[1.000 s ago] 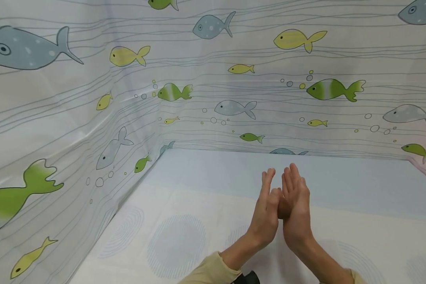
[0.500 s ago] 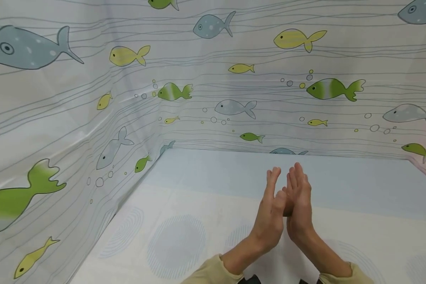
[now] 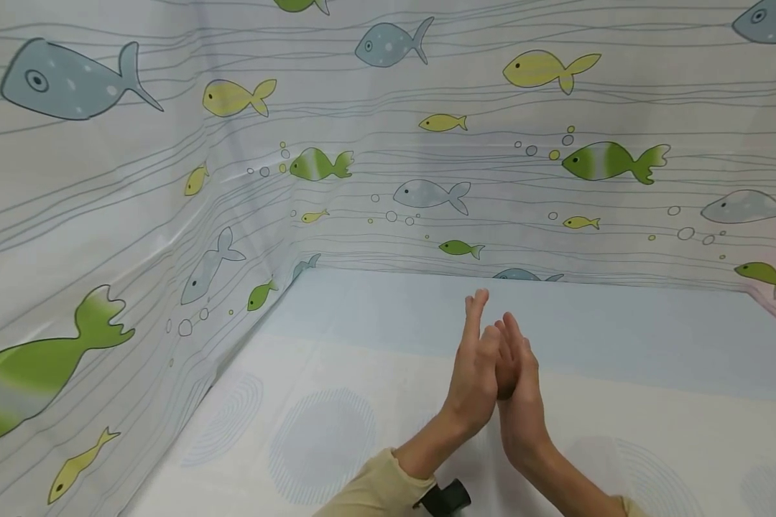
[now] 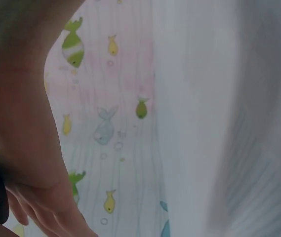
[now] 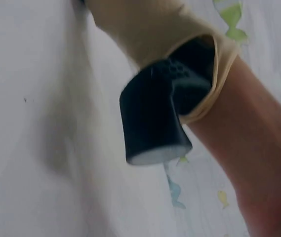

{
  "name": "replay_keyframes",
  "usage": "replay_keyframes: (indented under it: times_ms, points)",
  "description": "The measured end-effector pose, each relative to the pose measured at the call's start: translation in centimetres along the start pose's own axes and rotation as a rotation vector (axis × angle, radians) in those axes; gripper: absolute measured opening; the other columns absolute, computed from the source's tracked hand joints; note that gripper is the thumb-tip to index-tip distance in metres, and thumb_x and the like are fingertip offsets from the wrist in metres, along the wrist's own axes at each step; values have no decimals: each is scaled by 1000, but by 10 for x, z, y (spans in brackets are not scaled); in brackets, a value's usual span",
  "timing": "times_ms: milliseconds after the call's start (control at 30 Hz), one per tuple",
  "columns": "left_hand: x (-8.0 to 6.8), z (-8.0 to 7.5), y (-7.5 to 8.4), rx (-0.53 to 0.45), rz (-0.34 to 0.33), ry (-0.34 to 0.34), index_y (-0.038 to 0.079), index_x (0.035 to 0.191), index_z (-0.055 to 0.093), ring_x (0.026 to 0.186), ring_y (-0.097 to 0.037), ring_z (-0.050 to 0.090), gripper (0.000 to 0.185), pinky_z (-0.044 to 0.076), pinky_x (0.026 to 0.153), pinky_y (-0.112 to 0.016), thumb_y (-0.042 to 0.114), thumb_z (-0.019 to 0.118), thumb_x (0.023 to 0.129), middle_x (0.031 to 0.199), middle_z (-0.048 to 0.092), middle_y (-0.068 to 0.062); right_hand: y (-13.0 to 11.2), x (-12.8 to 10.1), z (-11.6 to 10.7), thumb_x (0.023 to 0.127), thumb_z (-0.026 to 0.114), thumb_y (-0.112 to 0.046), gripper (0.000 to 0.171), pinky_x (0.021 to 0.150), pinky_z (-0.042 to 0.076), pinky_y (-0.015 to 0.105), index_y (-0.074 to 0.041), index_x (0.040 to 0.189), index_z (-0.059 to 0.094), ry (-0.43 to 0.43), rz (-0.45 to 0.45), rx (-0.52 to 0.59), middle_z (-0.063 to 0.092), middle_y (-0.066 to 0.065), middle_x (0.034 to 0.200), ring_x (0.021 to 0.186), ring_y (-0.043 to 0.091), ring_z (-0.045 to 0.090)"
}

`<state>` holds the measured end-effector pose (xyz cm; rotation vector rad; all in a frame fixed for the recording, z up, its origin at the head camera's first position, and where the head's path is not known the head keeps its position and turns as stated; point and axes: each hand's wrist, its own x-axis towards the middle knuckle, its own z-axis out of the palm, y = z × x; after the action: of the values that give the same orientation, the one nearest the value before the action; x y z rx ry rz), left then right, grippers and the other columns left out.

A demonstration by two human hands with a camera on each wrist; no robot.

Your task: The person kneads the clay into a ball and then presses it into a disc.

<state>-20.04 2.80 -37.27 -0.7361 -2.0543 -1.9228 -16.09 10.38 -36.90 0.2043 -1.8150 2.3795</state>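
In the head view my two hands are raised palm to palm over the right half of the white table. The left hand (image 3: pixel 472 384) has its fingertips pointing up, higher than those of the right hand (image 3: pixel 520 409). A small dark brown rounded shape (image 3: pixel 506 378) shows between the palms; I cannot tell whether it is a held thing or a shaded part of a hand. In the left wrist view a bare wrist (image 4: pixel 17 84) and part of a hand fill the left side. The right wrist view shows a bare forearm (image 5: pixel 259 138) coming out of a beige sleeve.
A black cylindrical device (image 3: pixel 449 497) sits at the left sleeve cuff, seen larger in the right wrist view. The white table cover (image 3: pixel 323 445) has pale blue circles and a pale blue band. A fish-print curtain (image 3: pixel 375 143) stands along the back and left.
Both hands first shift slightly right, then left. The left hand now stands higher and the right hand lower than before, the palms sliding against each other.
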Motion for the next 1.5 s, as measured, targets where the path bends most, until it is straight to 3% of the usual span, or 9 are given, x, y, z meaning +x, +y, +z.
replay_keyframes:
  times_ms: [433,900,1333,1500]
  points:
    - [6,-6,-5,-22,-33,19,30,158,17,152,-12,2,61,11,121,-52,53,23,103,164,8,13,-14,-2,2,103,15,-56,64,120,1,54,-29,160,9,-17,-45,58,11,-7,166,153,16,6]
    - [-7,5,-10,-3,-39,-52,28,159,15,152,-11,-1,59,9,121,-53,48,21,104,163,9,17,-25,4,-3,102,19,-56,66,123,8,35,-28,160,7,38,-90,100,8,-9,166,153,13,5]
    - [-17,16,0,-8,-70,-113,30,159,12,151,-9,1,60,13,121,-48,46,22,103,164,6,14,-18,14,-15,101,21,-58,68,123,6,36,-31,160,3,71,-78,108,4,-11,166,152,9,4]
    - [-19,17,4,-8,-59,-113,31,159,12,151,-9,2,60,21,120,-44,47,23,102,164,7,15,-14,19,-21,101,21,-57,67,123,8,35,-30,160,4,101,-87,100,3,-9,166,153,11,3]
